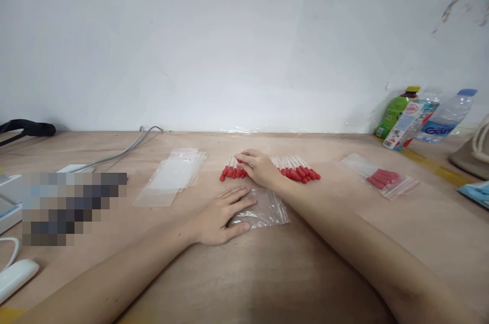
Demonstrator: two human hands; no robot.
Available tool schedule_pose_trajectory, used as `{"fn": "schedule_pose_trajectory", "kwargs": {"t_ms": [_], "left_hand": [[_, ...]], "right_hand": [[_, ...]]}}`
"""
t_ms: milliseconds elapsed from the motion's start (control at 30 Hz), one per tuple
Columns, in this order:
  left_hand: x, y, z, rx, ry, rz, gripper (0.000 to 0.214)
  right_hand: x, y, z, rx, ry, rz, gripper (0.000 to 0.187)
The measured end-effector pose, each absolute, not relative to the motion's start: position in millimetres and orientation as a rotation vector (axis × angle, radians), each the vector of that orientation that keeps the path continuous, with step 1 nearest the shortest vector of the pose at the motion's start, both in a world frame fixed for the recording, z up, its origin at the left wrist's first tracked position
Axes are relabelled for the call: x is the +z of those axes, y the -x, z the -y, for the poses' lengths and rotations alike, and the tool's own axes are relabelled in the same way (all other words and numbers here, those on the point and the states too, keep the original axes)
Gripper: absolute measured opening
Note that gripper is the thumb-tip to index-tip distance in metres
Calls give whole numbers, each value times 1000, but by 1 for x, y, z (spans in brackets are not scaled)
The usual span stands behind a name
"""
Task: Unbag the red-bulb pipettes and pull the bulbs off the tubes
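My left hand (221,214) lies flat with fingers stretched out, pressing on the left edge of a clear plastic bag (263,209) on the wooden table (324,263). My right hand (260,166) reaches past the bag to a row of red-tipped droppers (298,171). Its fingertips are curled and pinch at one of the droppers near the left part of the row (231,171).
A stack of empty clear bags (171,179) lies to the left. A filled bag of red droppers (382,180) lies to the right. Bottles (420,115) stand at the back right by the wall. Cables (122,153) and white devices (15,275) occupy the left side.
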State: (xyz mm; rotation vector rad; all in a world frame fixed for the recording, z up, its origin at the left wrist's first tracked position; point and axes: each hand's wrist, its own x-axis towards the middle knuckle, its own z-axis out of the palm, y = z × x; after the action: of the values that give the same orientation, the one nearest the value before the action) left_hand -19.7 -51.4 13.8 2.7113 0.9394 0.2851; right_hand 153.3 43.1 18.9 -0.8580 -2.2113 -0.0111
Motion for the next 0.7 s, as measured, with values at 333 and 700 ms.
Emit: {"fn": "schedule_pose_trajectory", "kwargs": {"t_ms": [333, 700], "left_hand": [[12, 19, 51, 271, -2744, -944, 55], [15, 18, 52, 224, -2717, -988, 56]], "right_hand": [[25, -164, -28, -73, 1023, 2314, 31], [-1, -239, 40, 121, 884, 2180, 17]]}}
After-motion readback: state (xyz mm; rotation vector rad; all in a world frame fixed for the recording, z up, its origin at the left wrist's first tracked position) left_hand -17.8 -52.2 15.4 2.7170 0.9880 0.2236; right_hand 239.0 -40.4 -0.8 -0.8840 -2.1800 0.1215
